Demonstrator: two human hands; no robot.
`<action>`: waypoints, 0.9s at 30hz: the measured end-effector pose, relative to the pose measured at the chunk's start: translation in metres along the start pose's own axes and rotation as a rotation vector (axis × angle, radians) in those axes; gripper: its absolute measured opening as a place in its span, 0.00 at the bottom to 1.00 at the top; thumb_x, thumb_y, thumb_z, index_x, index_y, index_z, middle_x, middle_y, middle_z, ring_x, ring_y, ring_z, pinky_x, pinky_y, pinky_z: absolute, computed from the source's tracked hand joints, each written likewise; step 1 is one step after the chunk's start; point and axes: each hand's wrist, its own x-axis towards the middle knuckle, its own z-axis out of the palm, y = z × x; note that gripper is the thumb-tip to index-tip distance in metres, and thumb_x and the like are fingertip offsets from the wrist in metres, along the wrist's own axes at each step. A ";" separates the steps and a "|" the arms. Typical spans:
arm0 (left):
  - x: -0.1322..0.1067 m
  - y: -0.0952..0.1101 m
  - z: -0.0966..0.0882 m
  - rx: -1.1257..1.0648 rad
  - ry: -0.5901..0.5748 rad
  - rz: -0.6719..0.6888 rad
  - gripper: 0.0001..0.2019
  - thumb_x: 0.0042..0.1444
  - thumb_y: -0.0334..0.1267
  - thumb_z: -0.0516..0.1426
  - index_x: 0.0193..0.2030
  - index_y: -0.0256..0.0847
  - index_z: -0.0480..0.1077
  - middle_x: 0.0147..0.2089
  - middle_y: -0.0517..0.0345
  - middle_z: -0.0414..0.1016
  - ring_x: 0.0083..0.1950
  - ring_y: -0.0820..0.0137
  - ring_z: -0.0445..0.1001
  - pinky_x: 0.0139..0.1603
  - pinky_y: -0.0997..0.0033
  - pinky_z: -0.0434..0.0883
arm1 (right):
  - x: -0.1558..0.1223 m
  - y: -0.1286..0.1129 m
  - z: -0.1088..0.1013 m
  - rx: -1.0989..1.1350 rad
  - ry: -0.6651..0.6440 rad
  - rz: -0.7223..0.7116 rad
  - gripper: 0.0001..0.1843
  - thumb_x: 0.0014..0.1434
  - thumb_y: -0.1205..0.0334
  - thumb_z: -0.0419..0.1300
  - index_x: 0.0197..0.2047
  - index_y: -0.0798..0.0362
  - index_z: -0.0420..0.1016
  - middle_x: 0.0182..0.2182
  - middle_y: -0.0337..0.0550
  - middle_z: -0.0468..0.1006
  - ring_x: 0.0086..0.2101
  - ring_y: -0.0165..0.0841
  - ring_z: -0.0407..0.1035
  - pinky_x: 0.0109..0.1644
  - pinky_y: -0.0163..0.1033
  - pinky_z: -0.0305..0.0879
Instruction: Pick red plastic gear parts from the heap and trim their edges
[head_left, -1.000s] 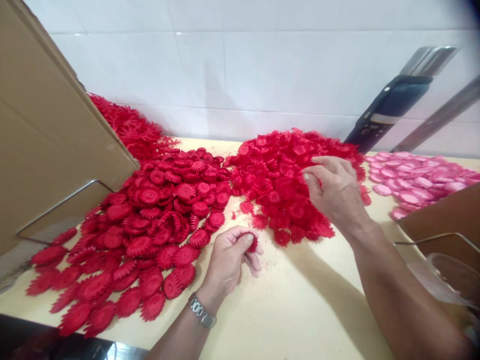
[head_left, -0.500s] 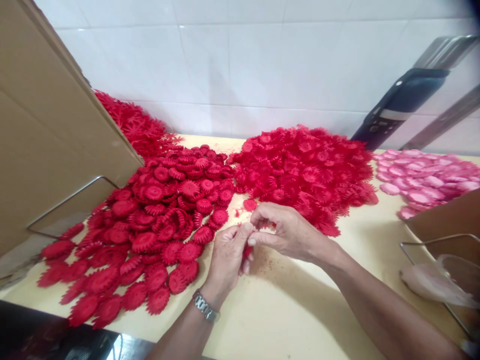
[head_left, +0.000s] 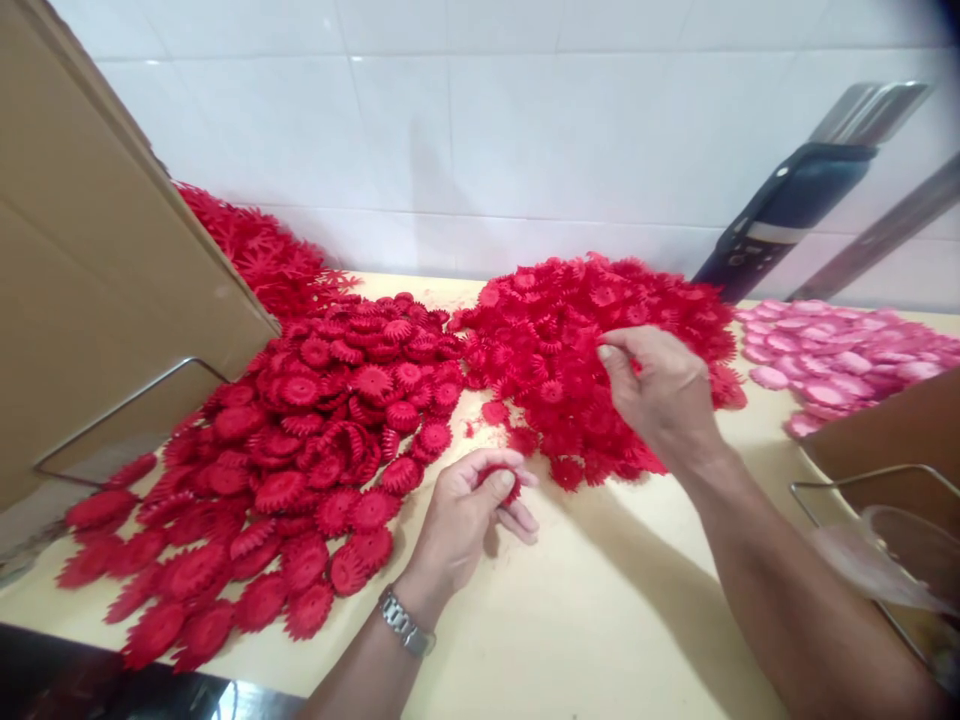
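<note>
My left hand [head_left: 466, 520], with a metal watch at the wrist, is closed on a small stack of red plastic flower pieces [head_left: 504, 482] just above the pale yellow table [head_left: 600, 620]. My right hand [head_left: 664, 395] reaches into the middle heap of small red flower pieces [head_left: 577, 350], thumb and fingers pinched on one piece there. A wider heap of bigger red toothed discs [head_left: 300, 450] spreads to the left of my left hand.
A cardboard box [head_left: 97, 270] with a wire handle leans at the left, spiky red pieces [head_left: 262, 255] behind it. Pink pieces [head_left: 840, 355] lie at the right, beside another box and a clear bag [head_left: 877, 560]. A dark device [head_left: 787, 210] leans on the tiled wall.
Half a second ago both hands met over the table, joining pieces. My right hand has since moved back up and right into the middle red heap; my left hand stays put.
</note>
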 end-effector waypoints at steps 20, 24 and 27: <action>0.002 -0.008 -0.008 0.112 0.103 0.006 0.15 0.50 0.47 0.55 0.23 0.38 0.60 0.14 0.68 0.61 0.09 0.83 0.54 0.07 0.84 0.48 | -0.019 -0.055 0.003 0.491 -0.646 -0.152 0.12 0.60 0.64 0.51 0.29 0.55 0.72 0.25 0.40 0.72 0.26 0.27 0.65 0.30 0.32 0.60; 0.000 -0.007 -0.009 0.141 0.112 0.019 0.17 0.49 0.51 0.55 0.23 0.38 0.61 0.14 0.69 0.59 0.10 0.84 0.51 0.08 0.85 0.48 | -0.022 -0.057 0.007 0.526 -0.673 -0.150 0.12 0.61 0.64 0.51 0.28 0.56 0.71 0.26 0.40 0.72 0.27 0.27 0.65 0.31 0.32 0.59; 0.000 -0.006 -0.008 0.174 0.143 0.006 0.22 0.47 0.56 0.54 0.21 0.38 0.60 0.12 0.69 0.56 0.11 0.83 0.51 0.08 0.84 0.49 | -0.022 -0.057 0.007 0.561 -0.679 -0.132 0.12 0.60 0.64 0.51 0.28 0.56 0.71 0.25 0.40 0.72 0.27 0.27 0.65 0.32 0.32 0.59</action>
